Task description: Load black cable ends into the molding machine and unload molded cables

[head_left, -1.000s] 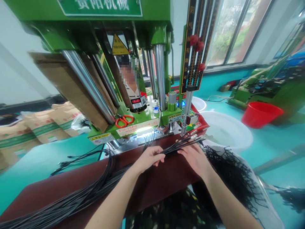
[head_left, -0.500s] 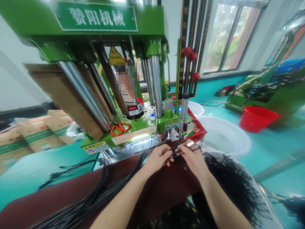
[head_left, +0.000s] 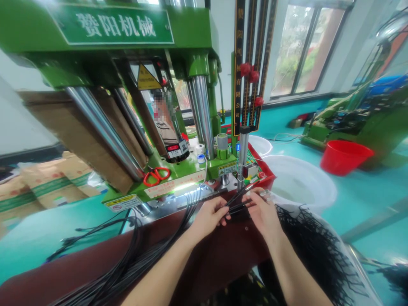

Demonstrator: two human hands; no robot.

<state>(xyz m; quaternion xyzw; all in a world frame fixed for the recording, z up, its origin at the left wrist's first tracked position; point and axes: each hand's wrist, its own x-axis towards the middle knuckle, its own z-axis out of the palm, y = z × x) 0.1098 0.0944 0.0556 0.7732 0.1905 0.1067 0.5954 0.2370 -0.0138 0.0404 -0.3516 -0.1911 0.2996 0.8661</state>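
Note:
A bundle of black cables (head_left: 188, 216) runs up from the lower left into my hands at the front edge of the green press (head_left: 191, 168). My left hand (head_left: 212, 214) is closed around several of these cables. Close by on the right, my right hand (head_left: 263, 210) pinches at the cable ends with thumb and fingers. Small silvery pieces show by its fingertips, too blurred to tell apart. Beneath both hands lies a dark red surface (head_left: 223, 246), over which the bundle spreads to the left.
Red-handled scissors (head_left: 156, 176) lie on the press base. To the right stand a white tub (head_left: 318, 182), a red bucket (head_left: 346, 157) and a pile of short black pieces (head_left: 315, 246). Paper sacks (head_left: 54, 178) stand at left. A person is partly visible behind the press.
The view has shifted slightly, so the press sits further left. My right hand has moved a little away from my left, and its fingers have shifted at the cable ends.

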